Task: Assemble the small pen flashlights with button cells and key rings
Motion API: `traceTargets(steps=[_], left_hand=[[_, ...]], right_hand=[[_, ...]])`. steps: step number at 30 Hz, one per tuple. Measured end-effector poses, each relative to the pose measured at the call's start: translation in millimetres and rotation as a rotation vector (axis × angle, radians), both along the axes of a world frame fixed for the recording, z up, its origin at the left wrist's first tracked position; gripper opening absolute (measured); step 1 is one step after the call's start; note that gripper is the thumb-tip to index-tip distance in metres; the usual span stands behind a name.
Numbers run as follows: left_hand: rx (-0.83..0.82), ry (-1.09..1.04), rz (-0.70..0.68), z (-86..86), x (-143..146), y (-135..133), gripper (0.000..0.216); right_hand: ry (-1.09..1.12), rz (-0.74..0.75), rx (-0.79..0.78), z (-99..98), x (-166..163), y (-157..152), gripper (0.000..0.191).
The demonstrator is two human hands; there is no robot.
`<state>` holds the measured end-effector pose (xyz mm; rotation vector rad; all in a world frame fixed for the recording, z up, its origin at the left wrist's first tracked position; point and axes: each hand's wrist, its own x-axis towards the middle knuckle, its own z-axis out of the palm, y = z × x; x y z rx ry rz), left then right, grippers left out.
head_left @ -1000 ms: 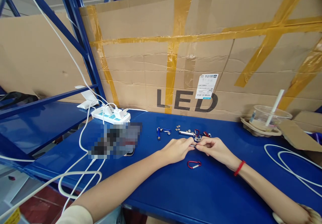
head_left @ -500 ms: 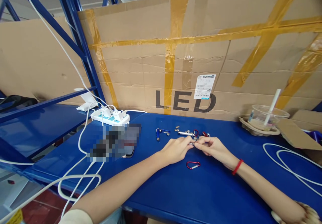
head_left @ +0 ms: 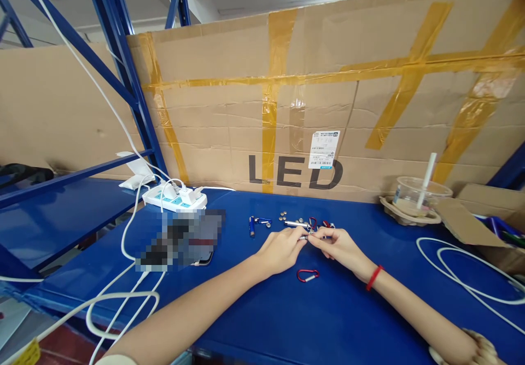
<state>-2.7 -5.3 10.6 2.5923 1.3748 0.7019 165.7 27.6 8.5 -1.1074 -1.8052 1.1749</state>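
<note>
My left hand (head_left: pixel 279 253) and right hand (head_left: pixel 339 249) both pinch small silvery piece (head_left: pixel 304 237), red carabiner (head_left: pixel 302 280) nearer me on table (head_left: pixel 328 321)

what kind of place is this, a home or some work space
Probably a storeroom or workshop corner rather than a home: a blue metal rack stands at the left, taped cardboard marked "LED" rises behind the work surface, and a power strip sits on it.

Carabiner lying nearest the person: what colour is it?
Red carabiner with a silver gate; head view.
</note>
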Motion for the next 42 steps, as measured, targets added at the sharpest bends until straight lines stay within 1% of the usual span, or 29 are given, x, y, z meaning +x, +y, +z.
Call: traceTargets(steps=[8,17,22,32,39,42], left_hand=[[0.009,0.027,0.029,1.0,-1,-2,0.019],[0.045,0.046,0.016,-0.4,0,-2,0.018],[0.055,0.092,0.024,-1.9,0,1,0.019],[0.015,0.095,0.015,-2.6,-1,3,0.020],[0.008,0.093,0.003,-3.5,-1,4,0.020],[0.020,0.092,0.002,-4.3,-1,5,0.020]], right_hand=[[-0.009,-0.018,0.148,-1.5,-3,-1,0.041],[-0.063,-0.006,0.193,-6.7,-1,2,0.039],[-0.119,-0.005,0.237,-8.7,0,2,0.037],[-0.103,-0.001,0.221,-9.8,0,3,0.039],[-0.205,-0.029,0.328,-8.1,0,2,0.041],[-0.211,-0.028,0.330,-8.7,0,2,0.042]])
